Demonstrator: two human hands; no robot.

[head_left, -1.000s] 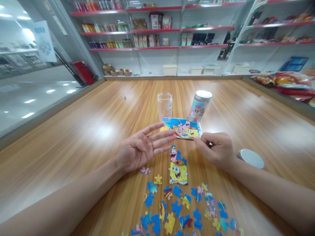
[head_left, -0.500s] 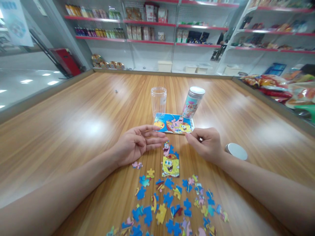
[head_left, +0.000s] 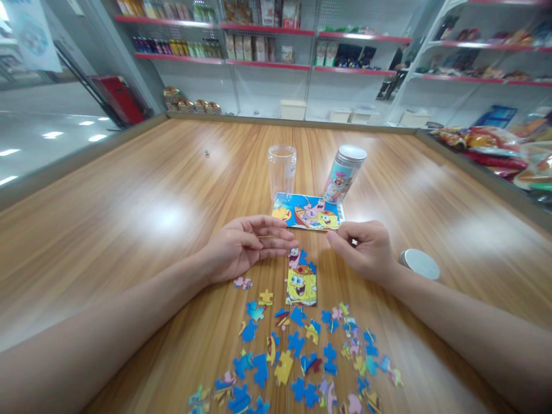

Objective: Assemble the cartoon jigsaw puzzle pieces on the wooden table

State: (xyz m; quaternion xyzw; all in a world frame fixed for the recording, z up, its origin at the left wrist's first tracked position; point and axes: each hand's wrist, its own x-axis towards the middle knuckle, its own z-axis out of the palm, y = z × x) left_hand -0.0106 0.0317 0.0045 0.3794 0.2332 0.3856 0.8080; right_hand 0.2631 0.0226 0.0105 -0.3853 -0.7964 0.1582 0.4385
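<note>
My left hand (head_left: 250, 244) rests on the wood table palm sideways, its fingers stretched out, holding nothing; the fingertips lie at the top left of a partly joined puzzle section (head_left: 302, 282) showing a yellow character. My right hand (head_left: 366, 250) is curled closed to the right of that section, its thumb near the lower right corner of the picture card (head_left: 308, 211). A small pale spot shows in the gap of its fingers; whether it is a piece I cannot tell. Loose puzzle pieces (head_left: 296, 344) are spread below both hands. A pink pair of pieces (head_left: 242, 283) lies under my left wrist.
Behind the card stand a clear open jar (head_left: 282, 172) and a printed canister (head_left: 345, 175) with a silver lid. A loose round lid (head_left: 420, 264) lies beside my right wrist. Snack bags (head_left: 487, 146) fill the right edge; stocked shelves (head_left: 271, 63) stand beyond the table.
The view has shifted slightly. The fingers of my left hand have bent a little, with the thumb moving inward. My right hand keeps its curled shape, and the pieces lie as before.
</note>
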